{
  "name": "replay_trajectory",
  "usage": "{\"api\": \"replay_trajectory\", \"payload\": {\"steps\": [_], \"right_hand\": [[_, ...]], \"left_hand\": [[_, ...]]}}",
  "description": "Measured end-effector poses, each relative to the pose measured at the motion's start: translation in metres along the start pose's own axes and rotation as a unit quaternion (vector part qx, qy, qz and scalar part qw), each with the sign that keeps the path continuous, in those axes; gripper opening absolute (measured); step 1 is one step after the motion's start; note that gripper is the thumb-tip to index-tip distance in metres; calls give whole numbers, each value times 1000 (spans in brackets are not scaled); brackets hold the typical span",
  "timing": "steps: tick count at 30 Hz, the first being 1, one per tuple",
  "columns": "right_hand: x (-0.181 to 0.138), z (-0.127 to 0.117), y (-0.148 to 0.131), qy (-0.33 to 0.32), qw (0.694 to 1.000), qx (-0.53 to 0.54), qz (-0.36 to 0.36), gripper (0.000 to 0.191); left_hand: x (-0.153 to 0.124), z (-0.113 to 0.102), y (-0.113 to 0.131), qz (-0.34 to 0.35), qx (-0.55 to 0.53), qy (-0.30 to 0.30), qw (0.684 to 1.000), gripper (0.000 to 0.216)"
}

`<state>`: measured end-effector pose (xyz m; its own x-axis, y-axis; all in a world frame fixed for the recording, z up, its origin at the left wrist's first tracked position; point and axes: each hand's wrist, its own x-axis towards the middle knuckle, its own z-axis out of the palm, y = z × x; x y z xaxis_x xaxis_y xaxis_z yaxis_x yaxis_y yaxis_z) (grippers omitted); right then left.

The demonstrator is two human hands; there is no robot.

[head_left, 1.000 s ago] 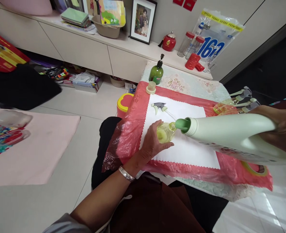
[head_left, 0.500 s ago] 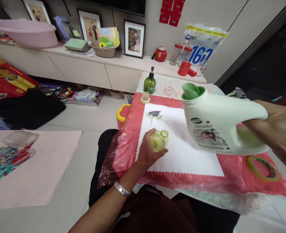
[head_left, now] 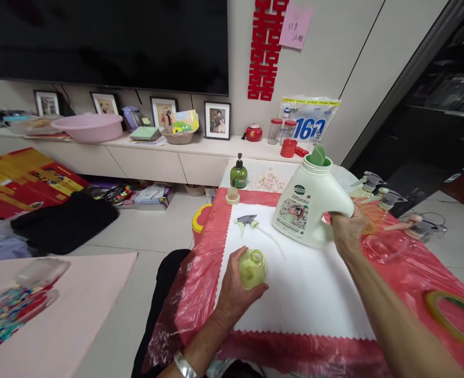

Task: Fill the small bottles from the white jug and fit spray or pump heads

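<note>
My left hand (head_left: 232, 286) is wrapped round a small clear bottle (head_left: 251, 269) of yellow-green liquid, open at the top, standing on a white cloth (head_left: 306, 294). My right hand (head_left: 348, 233) grips the handle of a large pale green detergent jug (head_left: 308, 205), which stands upright on the far part of the cloth with its green spout uncapped. A loose spray trigger head (head_left: 246, 222) with its dip tube lies on the cloth between the two. A cream cap (head_left: 232, 196) sits just beyond the cloth.
Red plastic sheeting (head_left: 196, 294) covers the table under the cloth. A dark green pump bottle (head_left: 239, 173) stands at the far edge. Several spray bottles (head_left: 389, 202) lie at the right, a tape roll (head_left: 452, 315) nearer. A yellow-lidded red bin (head_left: 199, 223) stands left of the table.
The jug was tipped over the small bottle, then lifted away, turned upright and set down farther back. My head has tilted up. The left hand kept hold of the small bottle.
</note>
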<state>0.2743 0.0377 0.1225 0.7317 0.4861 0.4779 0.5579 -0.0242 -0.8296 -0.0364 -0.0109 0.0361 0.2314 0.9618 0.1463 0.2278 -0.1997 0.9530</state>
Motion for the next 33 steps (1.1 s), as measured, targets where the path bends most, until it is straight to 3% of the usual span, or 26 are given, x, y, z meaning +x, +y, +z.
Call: {"api": "replay_trajectory", "payload": {"steps": [6,12,15,17,18,21,24,29,33], "right_hand": [[-4,12,10,-21,999,-11,43,32],[-13,-17,2,-98,992,-78,18,53],[-35,-34,-8,-16,987,-128,-97,69],[-54,-36,-17,28,967,-137,-211,58],[-64,-32,-22,-4,958,-127,-256,48],[-87,-4,-38,-213,916,-119,-320,30],[-98,40,-51,-337,875,-177,-298,25],[-106,106,-62,-427,837,-278,-201,28],[-115,127,-63,-451,832,-290,-140,32]], "left_hand": [[-1,-1,6,-27,2,-2,1000,90],[-2,0,10,-32,-1,12,999,85],[-2,2,12,-40,-5,20,999,84],[-2,2,13,-39,-8,23,999,84],[-2,3,14,-38,-9,23,999,84],[-2,3,15,-42,-8,27,999,86],[-2,3,15,-48,-2,29,998,86],[-1,1,10,-39,12,22,999,88],[0,0,9,-61,5,19,998,91]]}}
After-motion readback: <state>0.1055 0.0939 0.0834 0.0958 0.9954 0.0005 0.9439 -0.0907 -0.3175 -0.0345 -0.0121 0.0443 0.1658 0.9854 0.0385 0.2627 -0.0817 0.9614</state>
